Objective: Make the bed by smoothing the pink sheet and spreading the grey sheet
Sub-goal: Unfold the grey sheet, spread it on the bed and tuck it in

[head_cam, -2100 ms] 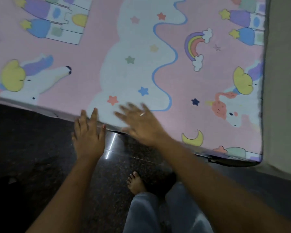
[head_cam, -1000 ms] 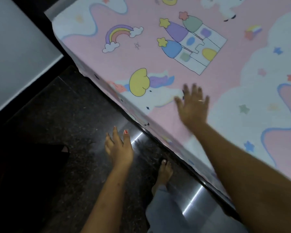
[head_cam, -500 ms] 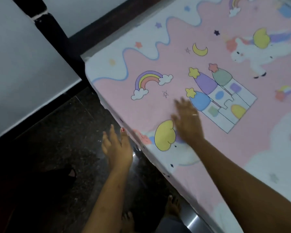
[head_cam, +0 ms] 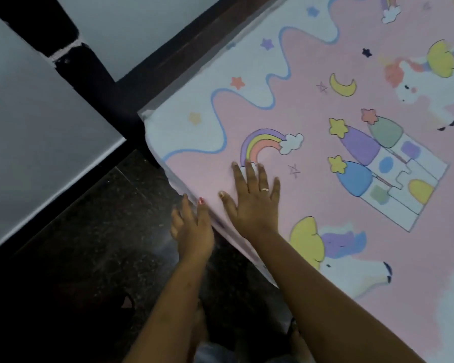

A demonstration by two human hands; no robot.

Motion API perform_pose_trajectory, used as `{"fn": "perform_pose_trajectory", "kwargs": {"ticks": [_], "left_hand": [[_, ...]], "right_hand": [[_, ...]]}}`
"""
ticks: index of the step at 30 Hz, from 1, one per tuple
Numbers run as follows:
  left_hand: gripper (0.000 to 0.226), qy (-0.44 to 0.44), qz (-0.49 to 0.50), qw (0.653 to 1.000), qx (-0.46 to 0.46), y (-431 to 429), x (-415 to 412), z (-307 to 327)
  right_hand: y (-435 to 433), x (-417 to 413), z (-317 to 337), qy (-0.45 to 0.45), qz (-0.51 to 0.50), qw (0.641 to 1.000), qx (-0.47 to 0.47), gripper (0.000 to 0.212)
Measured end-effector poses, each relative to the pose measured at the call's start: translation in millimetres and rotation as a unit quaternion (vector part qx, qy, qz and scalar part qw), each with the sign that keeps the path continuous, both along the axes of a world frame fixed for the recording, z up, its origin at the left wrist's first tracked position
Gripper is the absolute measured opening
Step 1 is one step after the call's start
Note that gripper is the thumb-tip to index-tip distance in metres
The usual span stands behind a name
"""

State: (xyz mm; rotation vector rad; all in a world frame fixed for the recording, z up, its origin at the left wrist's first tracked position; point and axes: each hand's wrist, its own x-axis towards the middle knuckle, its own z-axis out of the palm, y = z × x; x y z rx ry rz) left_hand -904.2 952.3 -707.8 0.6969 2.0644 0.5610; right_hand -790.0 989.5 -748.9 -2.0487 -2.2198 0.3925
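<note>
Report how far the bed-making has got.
Done: the pink sheet lies flat, with no wrinkles showing. In hand: the right hand presses flat near the rainbow print; the left hand is at the bed's side edge. Left: no grey sheet is in view.

One pink sheet (head_cam: 325, 205) covers the bed, and two hands are in view: the left hand (head_cam: 192, 227) at the sheet's near edge and the right hand (head_cam: 252, 199) on top of it, near the corner. The right hand wears one ring (head_cam: 264, 189). Printed on the sheet are one castle (head_cam: 393, 169) in the middle, with three stars on its towers, one crescent moon (head_cam: 342, 86), and two unicorns: one (head_cam: 427, 82) towards the far side and one (head_cam: 338, 255) by the near edge. There are two rainbows, a whole one (head_cam: 262, 144) by the corner and one (head_cam: 391, 7) cut off at the top of the view.
</note>
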Motion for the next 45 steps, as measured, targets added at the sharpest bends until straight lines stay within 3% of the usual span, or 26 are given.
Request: {"fn": "perform_pose_trajectory", "kwargs": {"ticks": [8, 14, 23, 29, 32, 38, 45], "left_hand": [[0.056, 0.007, -0.03, 0.999, 0.028, 41, -82, 11], [0.054, -0.007, -0.055, 0.997, 0.046, 52, -106, 15], [0.063, -0.034, -0.152, 0.978, 0.14, 94, -112, 4], [0.08, 0.048, -0.229, 0.969, 0.076, 108, -109, -3], [0.077, 0.092, -0.261, 0.961, 0.031, 109, -106, -4], [0.075, 0.14, -0.287, 0.947, -0.038, 113, -99, 2], [0.085, 0.18, -0.301, 0.934, -0.072, 116, -96, 6]], "right_hand": [[62, -73, 16, -0.011, 0.093, 0.995, -0.036, 0.068], [136, -115, 33, 0.016, 0.144, 0.983, -0.117, 0.047], [181, -155, 50, -0.12, 0.195, 0.96, -0.162, 0.046], [203, -175, 48, -0.206, 0.195, 0.937, -0.202, 0.048], [202, -177, 47, -0.214, 0.195, 0.934, -0.211, 0.048], [191, -174, 46, -0.158, 0.191, 0.95, -0.188, 0.044], [202, -180, 56, -0.132, 0.16, 0.943, -0.259, 0.047]]}}
